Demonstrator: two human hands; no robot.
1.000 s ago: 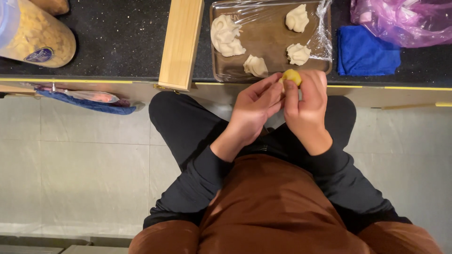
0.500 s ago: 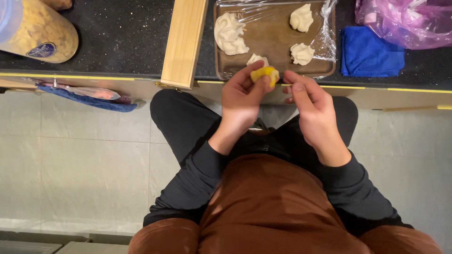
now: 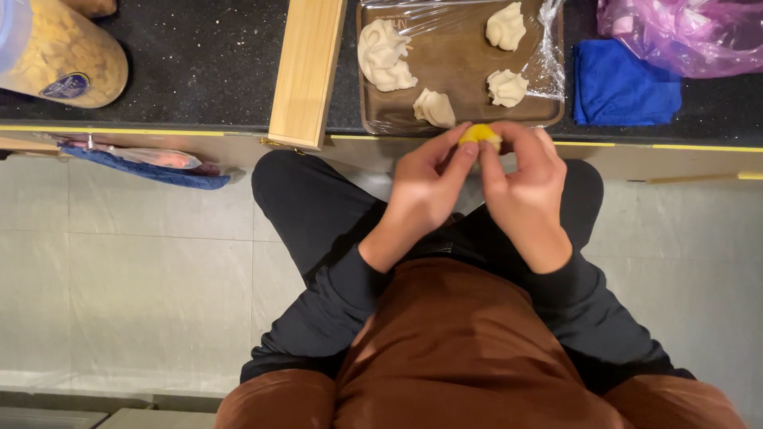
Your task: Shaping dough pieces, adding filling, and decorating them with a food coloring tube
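Below the tray (image 3: 373, 119) edge, left hand (image 3: 421, 191) and right hand (image 3: 524, 187), each grip pinching yellow dough piece (image 3: 479, 133)

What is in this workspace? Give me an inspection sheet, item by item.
Surface: dark speckled counter with a yellow edge.
Job's things: small yellow piece pinched by both hands; wrapped brown tray holding four pale dough pieces.
Clutter: wooden block, blue cloth, pink plastic bag, clear jar.
Hands: left hand and right hand, fingers meeting on the piece.
Cables: nothing seen.
Surroundings: pale tiled floor.
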